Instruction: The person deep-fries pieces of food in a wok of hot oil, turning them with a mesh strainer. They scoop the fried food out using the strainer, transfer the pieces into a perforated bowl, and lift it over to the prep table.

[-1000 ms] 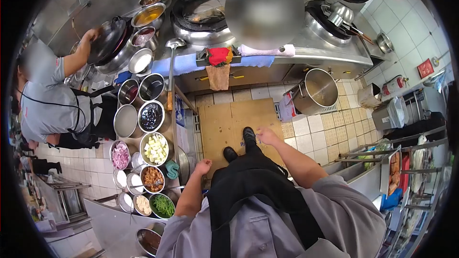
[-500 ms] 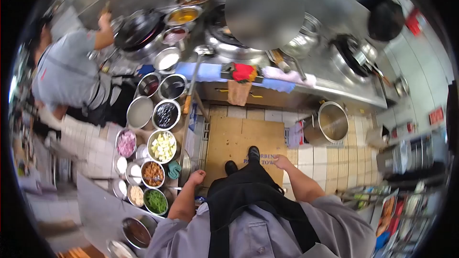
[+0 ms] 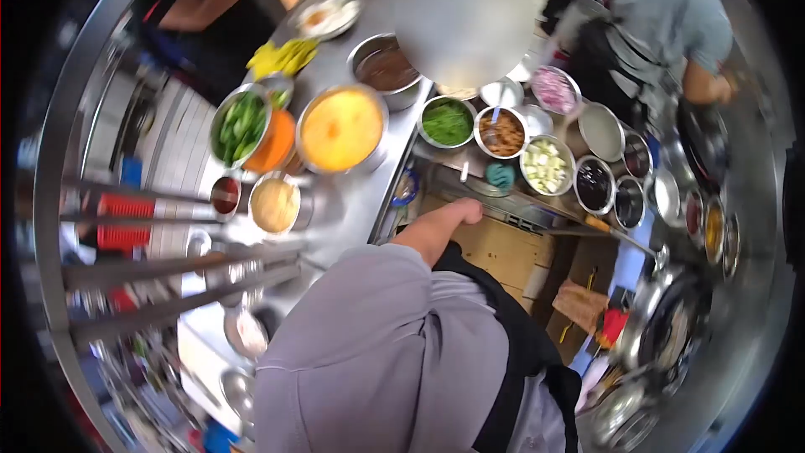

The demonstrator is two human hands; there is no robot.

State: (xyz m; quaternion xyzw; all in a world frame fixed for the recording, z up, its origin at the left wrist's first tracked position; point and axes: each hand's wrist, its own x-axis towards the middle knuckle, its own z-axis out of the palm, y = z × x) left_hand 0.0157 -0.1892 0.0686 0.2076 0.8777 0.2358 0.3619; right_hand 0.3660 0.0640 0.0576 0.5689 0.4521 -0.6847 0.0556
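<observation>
My left hand [image 3: 468, 210] is in front of my body, fingers curled in with nothing showing in them. Just beyond it, a teal cloth [image 3: 501, 174] lies at the edge of the ingredient counter. Bowls closest to that hand hold chopped greens [image 3: 447, 122], brown diced pieces with a spoon [image 3: 502, 132] and pale green cubes [image 3: 546, 166]. My right hand is out of sight, with my torso and sleeve filling the lower middle.
A steel counter [image 3: 342, 201] on the left carries a yellow liquid pot [image 3: 342, 128], leafy greens [image 3: 241, 127] and a brown sauce pot [image 3: 386, 67]. Metal shelf rails [image 3: 180, 273] jut in. Woks [image 3: 671, 319] sit right. One person [image 3: 671, 17] stands upper right, another [image 3: 197, 17] upper left.
My view has swung left, so the ingredient bowls now sit right of centre and the steel counter with pots has come in. My right hand has left the view.
</observation>
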